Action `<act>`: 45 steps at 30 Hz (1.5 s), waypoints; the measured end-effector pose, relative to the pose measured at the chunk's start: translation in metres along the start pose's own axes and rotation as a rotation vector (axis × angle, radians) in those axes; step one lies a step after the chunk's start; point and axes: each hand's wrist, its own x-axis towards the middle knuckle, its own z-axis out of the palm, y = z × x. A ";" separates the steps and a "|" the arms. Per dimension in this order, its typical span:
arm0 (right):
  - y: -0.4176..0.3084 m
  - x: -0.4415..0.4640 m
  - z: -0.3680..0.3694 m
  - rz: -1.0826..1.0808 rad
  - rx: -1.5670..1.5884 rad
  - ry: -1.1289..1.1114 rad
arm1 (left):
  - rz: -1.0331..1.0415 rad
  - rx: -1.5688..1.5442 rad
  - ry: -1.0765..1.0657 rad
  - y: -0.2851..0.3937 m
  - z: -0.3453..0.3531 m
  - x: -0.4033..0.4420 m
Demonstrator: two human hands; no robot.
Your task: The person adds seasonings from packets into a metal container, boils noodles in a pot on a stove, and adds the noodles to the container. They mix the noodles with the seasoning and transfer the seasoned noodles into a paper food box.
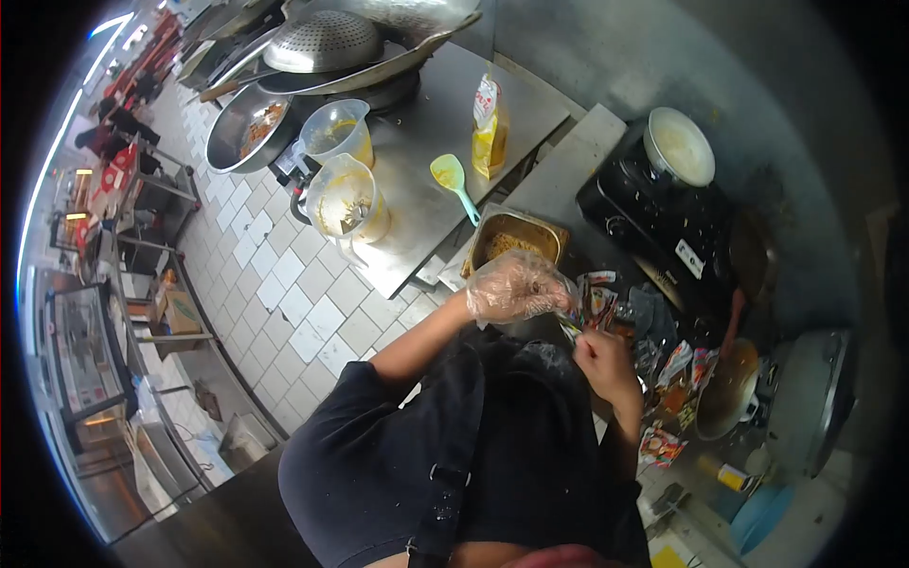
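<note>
My left hand point(516, 287), in a clear plastic glove, is closed with its fingertips at a small, shiny coloured sachet point(571, 327). My bare right hand point(606, 363) pinches the sachet from the other side, close to my chest. Much of the sachet is hidden by my fingers. Just beyond my gloved hand is a metal pan point(540, 223) with brown, crumbly food point(511, 244) in it. Several torn-looking packets point(598, 301) lie to the right of my hands.
A green spoon point(454, 185), a yellow pouch point(489, 133) and plastic jugs point(348, 204) stand or lie on the steel table point(426, 118). Woks and a strainer point(324, 43) are at the back left. A black stove point(634, 222) holds a pot point(678, 147).
</note>
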 end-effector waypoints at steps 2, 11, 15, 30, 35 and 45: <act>0.030 -0.023 0.006 0.099 0.583 0.157 | 0.034 0.077 0.114 -0.002 -0.002 -0.002; 0.075 -0.028 0.025 0.181 0.480 0.304 | -0.519 -0.380 0.287 -0.031 0.004 -0.030; 0.009 0.001 0.029 0.185 0.797 0.191 | -0.420 -0.699 0.058 -0.041 0.055 -0.051; 0.228 -0.223 0.127 1.150 -0.183 0.574 | -0.937 -0.814 0.436 -0.049 0.052 -0.037; 0.184 -0.205 0.088 1.149 -0.376 0.399 | -0.849 -0.988 0.525 -0.046 0.056 -0.025; 0.059 -0.197 0.007 1.314 -0.617 0.408 | -0.762 -0.714 0.568 -0.038 0.053 -0.018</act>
